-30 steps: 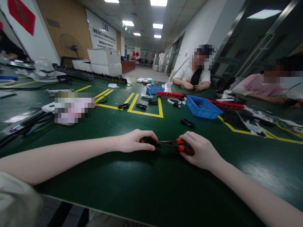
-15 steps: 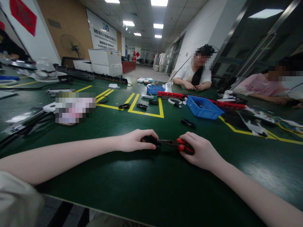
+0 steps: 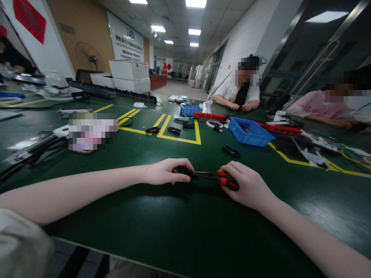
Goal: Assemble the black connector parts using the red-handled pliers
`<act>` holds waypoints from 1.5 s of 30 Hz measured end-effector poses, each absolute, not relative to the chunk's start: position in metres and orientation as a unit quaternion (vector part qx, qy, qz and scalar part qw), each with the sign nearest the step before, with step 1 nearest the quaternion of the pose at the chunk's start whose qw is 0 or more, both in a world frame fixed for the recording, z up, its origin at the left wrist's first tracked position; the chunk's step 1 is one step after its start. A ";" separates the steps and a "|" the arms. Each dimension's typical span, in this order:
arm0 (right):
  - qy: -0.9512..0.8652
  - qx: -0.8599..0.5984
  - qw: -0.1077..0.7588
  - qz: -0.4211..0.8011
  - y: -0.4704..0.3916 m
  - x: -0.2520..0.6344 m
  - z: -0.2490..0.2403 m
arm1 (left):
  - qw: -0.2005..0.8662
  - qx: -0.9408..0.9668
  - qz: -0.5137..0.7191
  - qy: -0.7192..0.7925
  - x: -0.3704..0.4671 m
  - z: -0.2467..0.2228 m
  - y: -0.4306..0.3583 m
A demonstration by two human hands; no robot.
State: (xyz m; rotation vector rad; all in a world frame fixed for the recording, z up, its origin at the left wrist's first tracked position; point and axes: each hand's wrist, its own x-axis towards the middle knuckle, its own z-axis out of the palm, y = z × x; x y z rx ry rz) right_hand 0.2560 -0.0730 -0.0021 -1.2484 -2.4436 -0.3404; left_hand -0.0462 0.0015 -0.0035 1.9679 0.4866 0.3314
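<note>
The head view is showing the left hand (image 3: 164,172) grasping a black part (image 3: 183,170) at six o'clock from centre; the right hand (image 3: 246,183), at four, is clenching red-handled pliers (image 3: 213,175), whose tips are now meeting the part over the bench (image 3: 174,227).

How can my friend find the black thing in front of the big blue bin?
On the green table, find the big blue bin, right of the middle. Nearer you lies a long black piece. It's alone, while three similar pieces lie back by the yellow tape.
</note>
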 end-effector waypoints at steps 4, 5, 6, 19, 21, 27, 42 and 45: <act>-0.870 -0.430 0.188 -0.151 -0.074 0.255 -0.002 | 0.524 0.819 0.131 0.191 -0.048 -0.003 0.002; -0.869 -0.433 0.188 -0.148 -0.074 0.255 -0.002 | 0.524 0.819 0.131 0.192 -0.048 -0.003 0.002; -0.868 -0.437 0.189 -0.143 -0.074 0.255 -0.002 | 0.523 0.819 0.132 0.195 -0.048 -0.003 0.002; -0.850 -0.489 0.191 -0.040 -0.071 0.254 -0.002 | 0.456 0.850 0.172 0.201 -0.045 -0.004 -0.001; -0.850 -0.492 0.184 -0.036 -0.072 0.253 -0.001 | 0.418 0.869 0.182 0.195 -0.046 -0.004 -0.002; -0.850 -0.496 0.175 -0.046 -0.072 0.253 0.000 | 0.355 0.890 0.198 0.204 -0.045 -0.006 -0.004; -0.839 -0.520 0.159 -0.013 -0.073 0.251 0.001 | 0.295 0.903 0.193 0.245 -0.046 -0.006 -0.008; -0.834 -0.527 0.162 0.004 -0.074 0.248 0.002 | 0.299 0.902 0.192 0.247 -0.046 -0.006 -0.009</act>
